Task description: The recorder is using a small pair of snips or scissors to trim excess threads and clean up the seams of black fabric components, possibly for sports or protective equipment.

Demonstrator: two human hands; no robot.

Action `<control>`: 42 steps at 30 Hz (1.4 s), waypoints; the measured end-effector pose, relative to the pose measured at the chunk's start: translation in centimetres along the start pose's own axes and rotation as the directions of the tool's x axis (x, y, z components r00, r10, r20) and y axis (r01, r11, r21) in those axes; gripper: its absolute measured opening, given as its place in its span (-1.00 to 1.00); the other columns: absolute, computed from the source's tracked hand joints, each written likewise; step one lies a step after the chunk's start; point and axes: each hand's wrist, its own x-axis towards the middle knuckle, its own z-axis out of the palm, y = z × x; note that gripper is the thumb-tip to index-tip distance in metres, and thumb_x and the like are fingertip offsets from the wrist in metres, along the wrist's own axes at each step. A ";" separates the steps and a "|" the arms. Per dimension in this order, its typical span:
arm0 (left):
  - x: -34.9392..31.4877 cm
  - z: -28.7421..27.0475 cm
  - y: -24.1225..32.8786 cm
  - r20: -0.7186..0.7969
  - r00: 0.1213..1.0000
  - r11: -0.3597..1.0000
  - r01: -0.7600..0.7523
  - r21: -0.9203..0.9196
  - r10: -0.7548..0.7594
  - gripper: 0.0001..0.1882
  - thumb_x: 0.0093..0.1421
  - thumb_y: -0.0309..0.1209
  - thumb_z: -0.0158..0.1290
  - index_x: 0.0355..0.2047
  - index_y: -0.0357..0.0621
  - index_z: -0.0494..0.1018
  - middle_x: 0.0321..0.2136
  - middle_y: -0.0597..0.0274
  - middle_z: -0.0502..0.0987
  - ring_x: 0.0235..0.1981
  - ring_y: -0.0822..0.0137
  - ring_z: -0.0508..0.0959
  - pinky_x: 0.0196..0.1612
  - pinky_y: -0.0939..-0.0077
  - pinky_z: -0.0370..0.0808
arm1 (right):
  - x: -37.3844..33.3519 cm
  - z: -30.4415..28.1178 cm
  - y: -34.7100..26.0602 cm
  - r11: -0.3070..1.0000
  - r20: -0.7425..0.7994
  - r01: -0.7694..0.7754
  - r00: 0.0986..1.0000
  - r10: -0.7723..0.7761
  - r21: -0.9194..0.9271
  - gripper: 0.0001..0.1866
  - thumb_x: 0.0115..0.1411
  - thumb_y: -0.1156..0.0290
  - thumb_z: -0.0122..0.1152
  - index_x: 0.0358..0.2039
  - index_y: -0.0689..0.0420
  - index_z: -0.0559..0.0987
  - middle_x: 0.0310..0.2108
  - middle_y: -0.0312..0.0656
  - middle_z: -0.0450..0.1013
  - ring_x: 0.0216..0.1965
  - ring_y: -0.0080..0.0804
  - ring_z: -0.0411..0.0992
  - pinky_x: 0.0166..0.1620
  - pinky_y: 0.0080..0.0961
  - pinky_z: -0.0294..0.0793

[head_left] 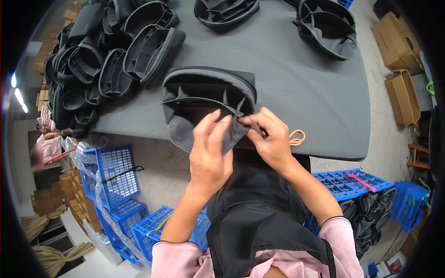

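Observation:
A dark grey zippered pouch (178, 125) stands open near the front edge of the table, its inner dividers showing. My left hand (208, 155) grips its near wall, two fingers over the rim and inside, the thumb outside. With thumb and index finger closed, my right hand (269, 141) pinches the fabric at the pouch's right corner, by the end of a divider. What lies exactly between those fingertips is hidden. Orange loops (297, 137), like scissors handles, show right beside my right hand; I cannot tell whether it holds them or they lie on the table.
Similar pouches (85, 60) are heaped on the left of the grey table (306, 92). Two more, a far pouch (225, 11) and a right pouch (327, 28), stand at the far side. Blue crates (116, 178) flank me on the floor. Cardboard boxes (396, 41) stand at right.

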 end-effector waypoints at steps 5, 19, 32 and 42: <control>0.3 -0.2 -1.2 -0.019 0.991 0.986 0.132 -0.101 -0.135 -0.72 -0.14 -0.70 0.15 -0.35 -0.27 0.43 -0.40 0.12 0.49 -0.33 0.30 0.52 -0.39 0.53 0.44 | 1.9 -2.8 0.4 0.954 0.330 0.226 0.932 -0.153 -0.198 -0.89 -0.06 0.52 0.20 -0.47 0.14 0.47 -0.50 -0.19 0.39 -0.47 -0.10 0.41 -0.49 -0.29 0.36; 3.1 -0.8 0.9 0.342 0.867 0.820 0.470 -0.326 -0.361 -0.75 -0.08 -0.42 0.28 -0.43 -0.27 0.47 -0.50 0.15 0.46 -0.50 0.23 0.51 -0.40 0.42 0.46 | 6.7 -7.0 -0.5 0.966 0.659 0.143 0.751 0.035 -0.215 -0.85 -0.08 0.43 0.30 -0.50 0.19 0.51 -0.49 -0.15 0.45 -0.38 -0.09 0.42 -0.35 -0.25 0.34; 4.6 -0.1 -1.8 0.829 0.538 0.274 0.829 -0.488 -0.152 -0.80 0.02 -0.54 0.21 -0.36 -0.25 0.43 -0.46 0.37 0.48 -0.41 0.60 0.46 -0.34 0.72 0.40 | 4.9 -6.9 0.9 0.999 0.458 -0.044 0.888 0.029 0.022 -0.75 -0.06 0.48 0.30 -0.33 0.22 0.52 -0.39 -0.19 0.46 -0.38 -0.34 0.42 -0.32 -0.46 0.37; 4.9 0.6 -0.8 0.830 0.533 0.254 0.836 -0.486 -0.164 -0.79 0.07 -0.59 0.15 -0.26 -0.28 0.42 -0.36 0.31 0.50 -0.32 0.54 0.50 -0.21 0.67 0.47 | -4.0 -7.2 -0.3 0.995 -0.065 -0.038 0.997 0.032 -0.093 -0.69 -0.11 0.58 0.31 -0.27 0.19 0.51 -0.40 -0.19 0.36 -0.48 -0.39 0.36 -0.45 -0.55 0.37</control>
